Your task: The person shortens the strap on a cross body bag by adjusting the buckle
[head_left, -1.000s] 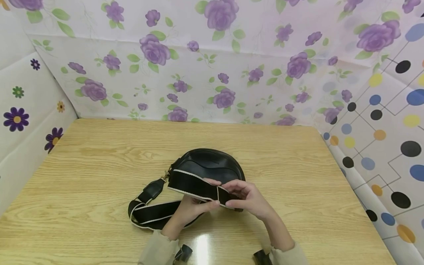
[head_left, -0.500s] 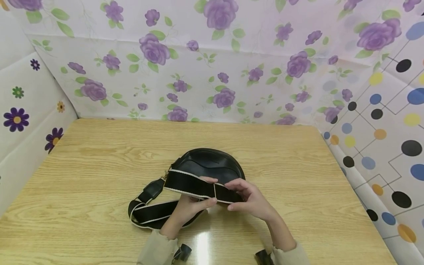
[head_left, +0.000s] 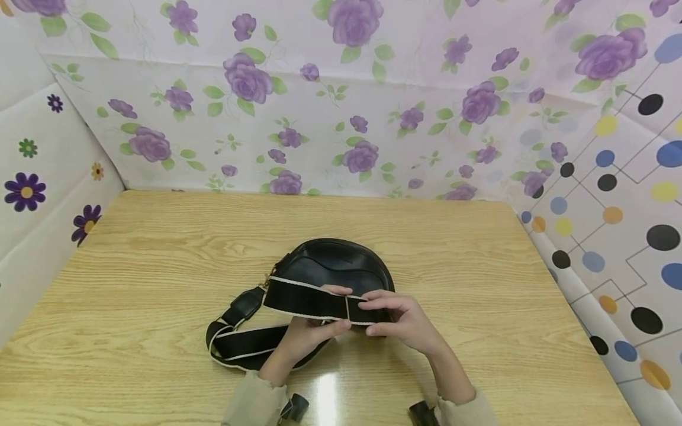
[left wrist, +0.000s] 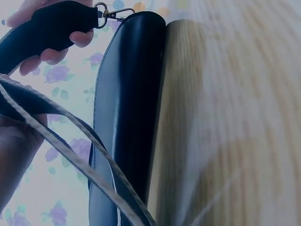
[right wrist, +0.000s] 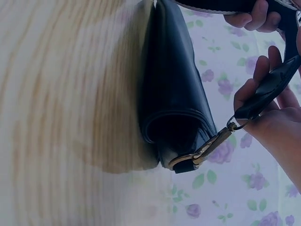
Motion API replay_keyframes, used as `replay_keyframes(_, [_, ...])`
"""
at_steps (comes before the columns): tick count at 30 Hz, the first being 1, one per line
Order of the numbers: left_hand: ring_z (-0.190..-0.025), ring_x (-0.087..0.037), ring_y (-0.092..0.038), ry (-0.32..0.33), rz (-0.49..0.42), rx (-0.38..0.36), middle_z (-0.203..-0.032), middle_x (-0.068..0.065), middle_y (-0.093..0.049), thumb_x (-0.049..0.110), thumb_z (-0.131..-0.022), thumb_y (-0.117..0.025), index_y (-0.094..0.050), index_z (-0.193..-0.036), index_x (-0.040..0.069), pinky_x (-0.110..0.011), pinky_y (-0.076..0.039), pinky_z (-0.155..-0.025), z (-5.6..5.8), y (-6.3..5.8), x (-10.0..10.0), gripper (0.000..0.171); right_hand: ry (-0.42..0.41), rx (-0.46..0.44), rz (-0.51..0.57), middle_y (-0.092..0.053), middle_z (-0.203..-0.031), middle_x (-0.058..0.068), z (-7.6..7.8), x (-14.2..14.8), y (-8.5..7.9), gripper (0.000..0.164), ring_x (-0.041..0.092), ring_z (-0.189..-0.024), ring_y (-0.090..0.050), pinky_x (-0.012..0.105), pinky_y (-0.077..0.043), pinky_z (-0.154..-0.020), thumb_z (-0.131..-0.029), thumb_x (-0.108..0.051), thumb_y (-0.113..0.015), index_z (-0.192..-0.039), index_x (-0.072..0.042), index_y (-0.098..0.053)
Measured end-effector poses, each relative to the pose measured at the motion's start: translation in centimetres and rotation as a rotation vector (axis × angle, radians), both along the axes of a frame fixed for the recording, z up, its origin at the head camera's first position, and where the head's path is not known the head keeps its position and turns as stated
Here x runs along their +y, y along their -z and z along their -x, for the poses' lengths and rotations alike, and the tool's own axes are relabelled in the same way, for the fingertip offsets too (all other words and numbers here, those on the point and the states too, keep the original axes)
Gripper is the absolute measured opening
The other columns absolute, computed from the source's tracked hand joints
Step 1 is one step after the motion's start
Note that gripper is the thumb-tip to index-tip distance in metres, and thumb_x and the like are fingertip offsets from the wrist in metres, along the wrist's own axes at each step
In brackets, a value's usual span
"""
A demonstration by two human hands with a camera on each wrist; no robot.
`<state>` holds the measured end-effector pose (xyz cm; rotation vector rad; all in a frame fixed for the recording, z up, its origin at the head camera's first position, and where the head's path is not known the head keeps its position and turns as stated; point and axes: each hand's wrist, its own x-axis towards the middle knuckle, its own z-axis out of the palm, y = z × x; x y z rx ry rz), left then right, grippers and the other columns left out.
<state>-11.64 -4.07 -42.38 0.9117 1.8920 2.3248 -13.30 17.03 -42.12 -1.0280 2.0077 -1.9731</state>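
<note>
A black handbag (head_left: 341, 266) with a curved top lies on the wooden table, its clasp end facing the right wrist view. Its wide black strap (head_left: 306, 299) has pale edges and passes in front of the bag. The left hand (head_left: 303, 340) grips the strap from below, thumb on the front, fingers behind. Just to its right, the right hand (head_left: 410, 322) holds the strap near its end, index finger and thumb along it. In the right wrist view the strap's leather end tab (right wrist: 268, 89) lies within the right hand's fingers, joined to the bag by a metal clasp (right wrist: 214, 143).
The rest of the strap loops on the table (head_left: 176, 296) left of the bag, near its other leather tab (head_left: 246, 305). A floral sheet (head_left: 319, 118) stands behind the table, with patterned sheets on both sides.
The held stretch of strap has shifted slightly left and lies flatter. The right hand's index finger has moved onto the strap. The bag stays where it was.
</note>
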Motion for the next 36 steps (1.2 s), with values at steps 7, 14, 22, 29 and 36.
replay_keyframes(7, [-0.100,-0.012,-0.052,0.016,-0.022,0.004,-0.118,0.001,-0.053,0.003,-0.081,-0.065,-0.045,-0.119,-0.008,-0.022,-0.043,-0.079,0.1,0.0,0.0,0.044,0.014,0.023,-0.005,-0.057,-0.112,0.002,-0.2,-0.3,-0.3,0.033,0.016,-0.104,-0.051,0.027,-0.043,-0.084,-0.072,0.003,-0.070,-0.104,-0.001,-0.066])
replay_keyframes(14, [-0.099,-0.013,-0.054,0.013,-0.003,0.004,-0.117,-0.005,-0.053,0.002,-0.080,-0.066,-0.048,-0.118,-0.007,-0.023,-0.044,-0.078,0.1,0.0,0.2,0.043,0.024,0.027,0.010,-0.058,-0.112,0.004,-0.5,-0.7,-0.8,0.031,0.017,-0.107,-0.051,0.027,-0.039,-0.090,-0.072,0.002,-0.070,-0.103,0.005,-0.064])
replay_keyframes(22, [-0.098,-0.012,-0.053,0.021,-0.006,-0.014,-0.113,-0.030,-0.048,0.004,-0.081,-0.065,-0.047,-0.117,-0.008,-0.023,-0.045,-0.077,0.0,-0.1,0.3,0.042,0.063,0.003,-0.028,-0.059,-0.105,0.009,-0.6,-0.9,-1.1,0.037,0.018,-0.093,-0.056,0.028,-0.045,-0.077,-0.071,0.002,-0.072,-0.104,0.005,-0.053])
replay_keyframes(29, [-0.097,-0.011,-0.053,0.009,0.012,-0.028,-0.112,-0.025,-0.051,0.008,-0.081,-0.066,-0.048,-0.117,-0.007,-0.023,-0.044,-0.078,-0.1,-0.2,0.3,0.043,0.087,0.001,-0.019,-0.062,-0.102,0.009,-0.7,-1.1,-1.1,0.041,0.017,-0.094,-0.056,0.028,-0.045,-0.076,-0.071,0.001,-0.072,-0.105,0.004,-0.050])
replay_keyframes(36, [-0.096,-0.011,-0.053,0.010,0.033,0.004,-0.110,-0.015,-0.055,0.005,-0.080,-0.066,-0.049,-0.116,-0.006,-0.024,-0.044,-0.078,0.0,-0.2,0.5,0.041,0.085,0.040,0.011,-0.062,-0.104,0.003,-0.8,-1.5,-1.2,0.041,0.016,-0.096,-0.056,0.028,-0.044,-0.079,-0.070,0.004,-0.073,-0.104,0.006,-0.050])
